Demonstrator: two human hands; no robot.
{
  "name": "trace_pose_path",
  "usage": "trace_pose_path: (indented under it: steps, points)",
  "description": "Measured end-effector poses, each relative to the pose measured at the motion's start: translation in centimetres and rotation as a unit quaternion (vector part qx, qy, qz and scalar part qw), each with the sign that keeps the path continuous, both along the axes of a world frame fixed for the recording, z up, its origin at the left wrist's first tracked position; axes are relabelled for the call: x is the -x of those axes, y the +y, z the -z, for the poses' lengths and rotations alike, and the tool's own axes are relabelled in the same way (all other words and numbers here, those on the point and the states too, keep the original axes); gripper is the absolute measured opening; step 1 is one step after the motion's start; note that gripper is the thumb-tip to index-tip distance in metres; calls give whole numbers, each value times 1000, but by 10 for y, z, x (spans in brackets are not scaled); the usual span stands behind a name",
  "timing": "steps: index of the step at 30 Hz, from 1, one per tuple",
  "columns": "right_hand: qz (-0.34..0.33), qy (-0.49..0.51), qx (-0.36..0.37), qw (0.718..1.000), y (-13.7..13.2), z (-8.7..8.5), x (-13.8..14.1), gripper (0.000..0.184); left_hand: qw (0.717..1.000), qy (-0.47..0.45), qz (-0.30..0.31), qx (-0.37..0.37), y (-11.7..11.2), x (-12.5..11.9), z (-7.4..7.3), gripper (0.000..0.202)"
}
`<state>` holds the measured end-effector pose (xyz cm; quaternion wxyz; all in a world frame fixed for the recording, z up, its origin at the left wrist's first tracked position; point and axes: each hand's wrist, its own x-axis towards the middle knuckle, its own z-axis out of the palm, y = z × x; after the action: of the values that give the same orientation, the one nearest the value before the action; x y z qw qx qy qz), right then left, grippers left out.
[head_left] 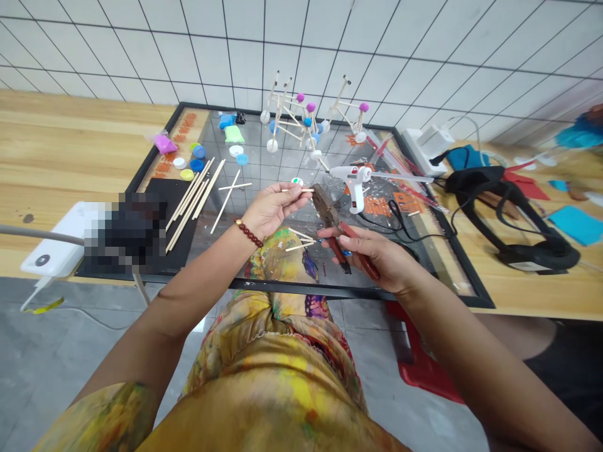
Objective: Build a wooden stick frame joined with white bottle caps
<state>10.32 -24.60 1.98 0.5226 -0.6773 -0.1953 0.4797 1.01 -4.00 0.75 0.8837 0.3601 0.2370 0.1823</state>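
Our left arm (198, 295) and right arm (471, 351) reach forward; our left hand (276, 210) pinches, and our right hand (365, 257) squeezes tight.

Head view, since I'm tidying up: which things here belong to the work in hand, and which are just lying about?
In use: left hand pinching a wooden stick; right hand gripping red-handled pliers; short wooden sticks beneath them.

Lying about: white hot glue gun; loose wooden sticks; stick-and-ball models; plastic bottle caps.
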Motion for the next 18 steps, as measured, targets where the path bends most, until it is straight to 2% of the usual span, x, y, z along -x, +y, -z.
trace_pose_path:
  steps: [5,12,18]
  points:
    - [3,-5,-5,1000,0,2,0,41,1000,13,-17,-2,0,-1,-1,19]
    - [-7,-35,-5,999,0,5,0,44,1000,21,-20,-7,-1,-1,-1,8]
    - [-7,-61,-6,998,0,4,0,41,999,22,-30,-20,-2,-1,0,16]
